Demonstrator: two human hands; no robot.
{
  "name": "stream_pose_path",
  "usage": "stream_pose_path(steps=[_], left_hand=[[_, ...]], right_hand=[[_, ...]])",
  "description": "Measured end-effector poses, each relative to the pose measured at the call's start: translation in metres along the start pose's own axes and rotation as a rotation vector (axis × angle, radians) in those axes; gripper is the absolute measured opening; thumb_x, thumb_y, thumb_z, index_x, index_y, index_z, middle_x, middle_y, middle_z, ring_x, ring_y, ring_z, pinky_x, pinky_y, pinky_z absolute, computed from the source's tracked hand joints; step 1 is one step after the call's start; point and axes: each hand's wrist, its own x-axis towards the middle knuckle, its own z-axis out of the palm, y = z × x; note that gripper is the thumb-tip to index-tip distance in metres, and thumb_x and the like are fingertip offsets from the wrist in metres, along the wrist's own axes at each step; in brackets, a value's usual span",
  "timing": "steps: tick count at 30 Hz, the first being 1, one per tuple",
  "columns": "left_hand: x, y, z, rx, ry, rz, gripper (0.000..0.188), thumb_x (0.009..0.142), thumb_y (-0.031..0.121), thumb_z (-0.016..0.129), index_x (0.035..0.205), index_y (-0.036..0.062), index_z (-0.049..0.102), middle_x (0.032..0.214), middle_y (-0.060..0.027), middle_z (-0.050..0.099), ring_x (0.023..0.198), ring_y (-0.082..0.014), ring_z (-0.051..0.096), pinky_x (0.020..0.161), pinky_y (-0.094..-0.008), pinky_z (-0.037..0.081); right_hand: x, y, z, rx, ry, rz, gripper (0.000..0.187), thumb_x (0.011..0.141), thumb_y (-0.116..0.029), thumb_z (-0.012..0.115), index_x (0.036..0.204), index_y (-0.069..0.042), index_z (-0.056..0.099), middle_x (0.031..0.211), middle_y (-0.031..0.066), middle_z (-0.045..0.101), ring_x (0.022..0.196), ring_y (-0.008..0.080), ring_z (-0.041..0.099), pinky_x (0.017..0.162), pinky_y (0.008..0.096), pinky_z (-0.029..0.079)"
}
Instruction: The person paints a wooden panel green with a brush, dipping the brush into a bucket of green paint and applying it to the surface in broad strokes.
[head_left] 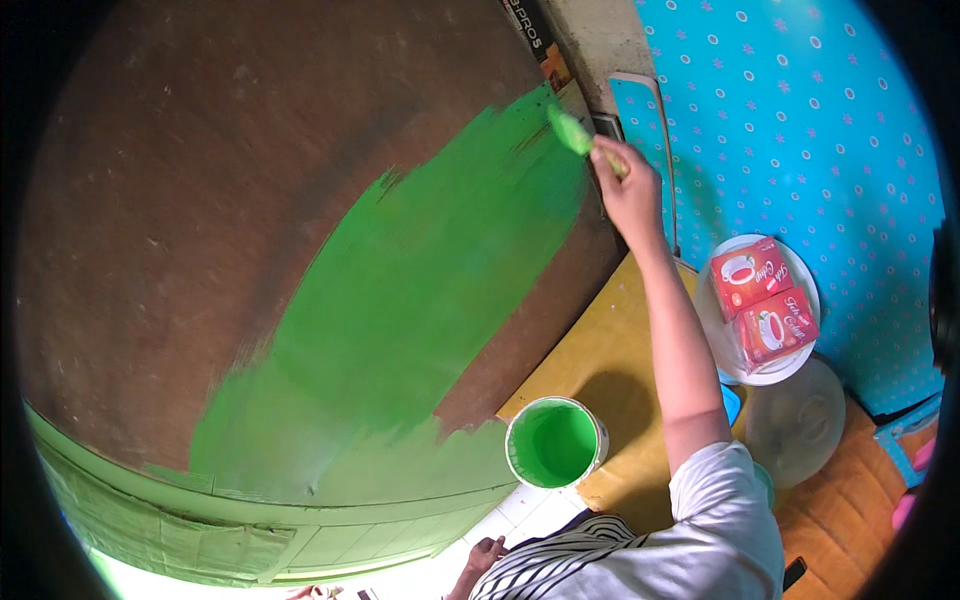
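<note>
Jutting beyond the fingers (605,152) of the right hand (634,195), a paintbrush (571,131) points leftward.

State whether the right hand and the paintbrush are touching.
Touching: the head view shows the right hand closed around the paintbrush at its handle.

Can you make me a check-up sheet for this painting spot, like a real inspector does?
Surface: brown board, partly covered with green paint; brown shows on both sides of the patch.
Job's things: brush with green bristles, at the patch's upper right end; open white bucket with green paint inside.
Clutter: two red boxes on a white plate, right of the arm.
Hands: right hand grips the brush; left hand is low, its grip unclear.
Cables: nothing seen.
Surroundings: blue flowered covering at upper right, yellow surface beside the board.
</note>
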Motion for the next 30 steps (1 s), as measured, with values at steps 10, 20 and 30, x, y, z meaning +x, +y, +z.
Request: stream_pose_path(steps=[10, 20, 30], left_hand=[[-0.005, -0.01, -0.001, 0.161, 0.048, -0.103, 0.058, 0.094, 0.052, 0.056, 0.095, -0.0057, 0.063, 0.091, -0.0131, 0.074, 0.09, -0.0213, 0.07, 0.082, -0.0326, 0.054], [0.002, -0.001, -0.007, -0.053, 0.004, -0.045, 0.051, 0.096, 0.043, 0.06, 0.097, -0.0088, 0.058, 0.091, -0.0175, 0.072, 0.086, -0.023, 0.07, 0.078, -0.0316, 0.057], [-0.004, -0.007, -0.001, 0.023, 0.021, -0.007, 0.052, 0.096, 0.042, 0.059, 0.097, -0.0097, 0.058, 0.091, -0.0175, 0.072, 0.085, -0.0222, 0.071, 0.075, -0.0324, 0.058]], right_hand=[[-0.016, -0.017, 0.008, 0.075, -0.302, -0.056, 0.02, 0.091, -0.011, 0.066, 0.108, -0.001, 0.067, 0.098, 0.0158, 0.067, 0.087, 0.0324, 0.069, 0.075, 0.0376, 0.055], [0.022, 0.024, 0.015, -0.123, -0.067, -0.078, 0.021, 0.09, -0.01, 0.064, 0.109, 0.001, 0.065, 0.1, 0.0173, 0.065, 0.088, 0.0338, 0.066, 0.074, 0.0398, 0.054], [-0.051, -0.055, 0.0, 0.364, -0.378, 0.009, 0.023, 0.092, -0.015, 0.067, 0.112, -0.003, 0.067, 0.101, 0.013, 0.069, 0.088, 0.0227, 0.07, 0.077, 0.0314, 0.054]])
